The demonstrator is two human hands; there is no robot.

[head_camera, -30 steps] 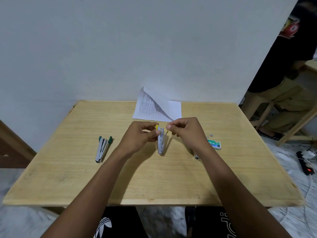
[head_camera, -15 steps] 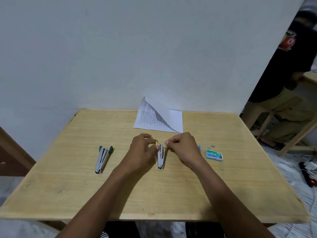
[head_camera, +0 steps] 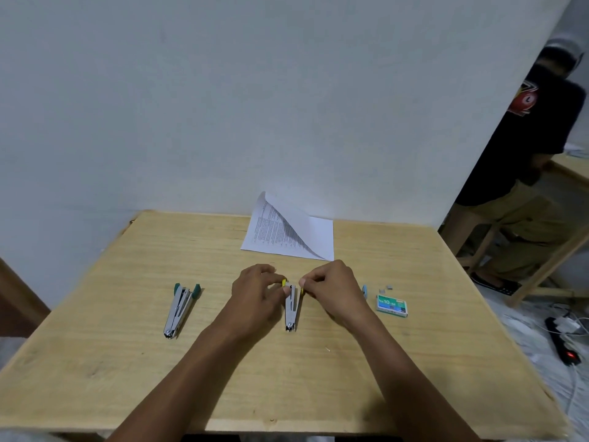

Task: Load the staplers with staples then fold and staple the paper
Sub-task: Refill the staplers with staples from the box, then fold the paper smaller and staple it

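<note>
Pale wooden table [head_camera: 127, 362] stands against a white wall [head_camera: 223, 106].

Well to the left of the left hand [head_camera: 258, 291], a green-tipped stapler [head_camera: 180, 309] lies opened in a narrow V, touched by neither hand.

Left hand: fingers curled, thumb and fingertips pinching the left yellow tip of the yellow-tipped stapler [head_camera: 291, 309].

That stapler lies on the table directly between the two hands. Its arms are spread in a narrow V, the hinge end pointing toward the person and the yellow ends away.

Right hand [head_camera: 334, 288]: fingers curled, fingertips pinching the right yellow tip of the same stapler.

Beyond both hands, near the wall, a printed sheet of paper [head_camera: 287, 234] lies with one part folded over.

Just right of the right hand, a blue-tipped stapler [head_camera: 365, 290] is mostly hidden behind that hand; only its blue end shows. Whether it is open cannot be told.

Further right lie a few loose staples [head_camera: 385, 288], and beside them a green staple box [head_camera: 392, 305] lying flat.

Off the table at far right, a seated person [head_camera: 526, 154] in a dark shirt, and a power strip [head_camera: 564, 342] on the floor with a red light.
</note>
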